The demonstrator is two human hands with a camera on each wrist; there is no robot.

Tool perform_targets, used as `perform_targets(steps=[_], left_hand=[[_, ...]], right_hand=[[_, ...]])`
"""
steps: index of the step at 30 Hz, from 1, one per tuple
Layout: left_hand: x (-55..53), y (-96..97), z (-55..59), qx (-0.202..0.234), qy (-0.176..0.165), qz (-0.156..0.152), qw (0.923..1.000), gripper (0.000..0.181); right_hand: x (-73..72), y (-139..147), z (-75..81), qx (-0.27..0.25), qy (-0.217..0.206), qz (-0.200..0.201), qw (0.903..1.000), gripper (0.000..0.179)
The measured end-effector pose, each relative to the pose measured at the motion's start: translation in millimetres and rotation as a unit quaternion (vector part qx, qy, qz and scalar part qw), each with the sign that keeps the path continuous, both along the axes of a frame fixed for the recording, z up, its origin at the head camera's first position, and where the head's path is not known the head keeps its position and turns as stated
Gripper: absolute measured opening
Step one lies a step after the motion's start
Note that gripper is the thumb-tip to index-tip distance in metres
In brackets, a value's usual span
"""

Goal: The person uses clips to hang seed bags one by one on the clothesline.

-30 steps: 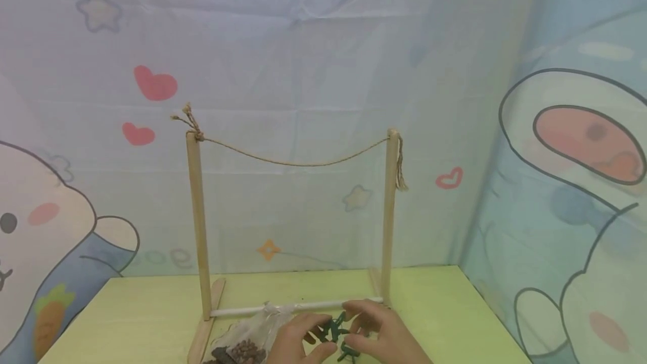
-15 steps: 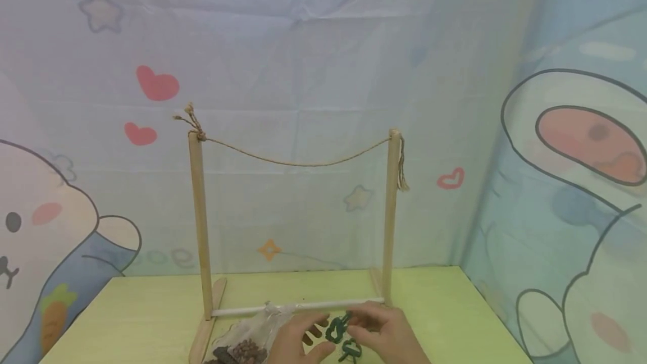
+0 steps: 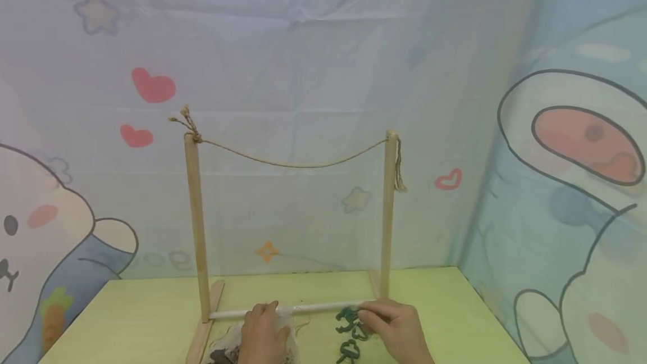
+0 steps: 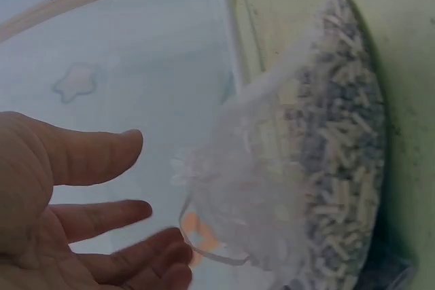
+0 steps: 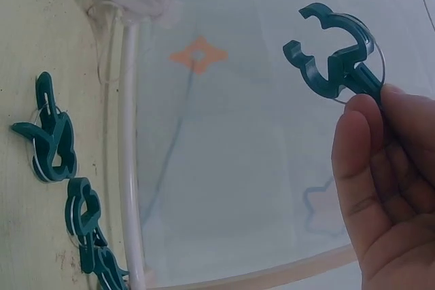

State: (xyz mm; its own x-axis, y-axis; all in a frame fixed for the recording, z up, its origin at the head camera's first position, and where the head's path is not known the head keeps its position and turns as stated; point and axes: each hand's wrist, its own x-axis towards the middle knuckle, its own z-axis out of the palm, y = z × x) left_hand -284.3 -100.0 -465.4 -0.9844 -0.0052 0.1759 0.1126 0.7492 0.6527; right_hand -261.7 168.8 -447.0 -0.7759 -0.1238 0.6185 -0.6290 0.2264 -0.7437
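Note:
My right hand (image 3: 396,327) pinches the handles of a green plastic plant clip (image 5: 342,66) between thumb and fingers. The clip's curved jaws are spread apart, with a thin wire ring around it. Several similar green clips (image 5: 61,147) lie on the table below, one of them the front clip (image 3: 349,348). My left hand (image 3: 264,335) hovers by a sheer drawstring pouch (image 4: 340,127) filled with small pale and dark pellets. In the left wrist view its fingers are spread, with nothing held, and the pouch's cord loop hangs close to the fingertips; contact cannot be told.
A wooden frame with a left post (image 3: 198,229) and a right post (image 3: 388,218) stands on the yellow table (image 3: 445,319). A slack twine (image 3: 303,167) joins the post tops. A white rod (image 3: 328,306) runs low between them. A cartoon-printed cloth hangs behind.
My left hand has moved left, away from the clips and over the pouch. My right hand has lifted a clip slightly, its jaws now spread.

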Motion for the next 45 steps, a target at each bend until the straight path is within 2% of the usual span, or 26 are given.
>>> perform_targets(steps=[4,6,8,11,16,20,23,25,29,35,37,40,43,45], left_hand=[[-6.4,-1.7,-9.5,-0.054,-0.01,0.011,0.9984,0.05],[-8.9,-2.0,-13.1,-0.056,-0.016,0.011,0.9982,0.049],[-11.3,-1.7,-16.0,-0.035,-0.021,0.008,0.9991,0.047],[-13.7,-0.2,-19.6,0.019,-0.028,0.004,0.9994,0.048],[-12.8,3.4,-24.7,0.095,-0.049,-0.004,0.9943,0.042],[-6.9,2.0,-23.4,0.124,-0.036,-0.022,0.9914,0.026],[2.3,-3.3,-16.8,0.146,-0.033,-0.041,0.9878,0.022],[8.8,-6.4,-9.5,0.168,-0.041,-0.059,0.9832,0.023],[17.1,-8.2,7.5,0.198,-0.048,-0.114,0.9722,0.029],[23.9,0.4,44.8,0.241,-0.036,-0.174,0.9541,0.025],[25.2,5.7,59.6,0.244,-0.019,-0.19,0.951,0.024],[26.1,15.6,81.1,0.229,0.031,-0.21,0.95,0.024],[25.3,26.9,101.3,0.204,0.088,-0.214,0.9512,0.024],[24.1,34.2,114.7,0.195,0.111,-0.211,0.9513,0.024]], right_hand=[[-1.3,1,-1.7,0.0,-0.005,-0.004,1.0,0.009],[-1.7,2,-2.1,0.004,-0.005,-0.004,1.0,0.009],[-2.1,3,-2.2,0.007,-0.003,-0.003,1.0,0.009],[-2.4,4,-2.0,0.008,-0.005,0.0,1.0,0.009],[-2.4,5,-1.8,0.007,-0.015,-0.003,0.9999,0.01],[0.4,6,1.1,0.004,-0.019,-0.01,0.9998,0.01],[2.8,6,5.3,-0.004,-0.009,-0.017,0.9998,0.009],[3.7,6,9.4,-0.011,0.017,-0.029,0.9994,0.007],[4.0,9,21.1,-0.019,0.088,-0.05,0.9947,0.012],[-2.4,16,53.2,0.01,0.19,-0.075,0.9788,0.017],[-6.2,20,68.3,0.02,0.22,-0.082,0.9719,0.019],[-12.9,26,93.7,0.035,0.259,-0.089,0.961,0.021],[-18.9,32,119.5,0.052,0.286,-0.089,0.9528,0.022],[-21.8,36,135.9,0.061,0.299,-0.09,0.9482,0.021]])
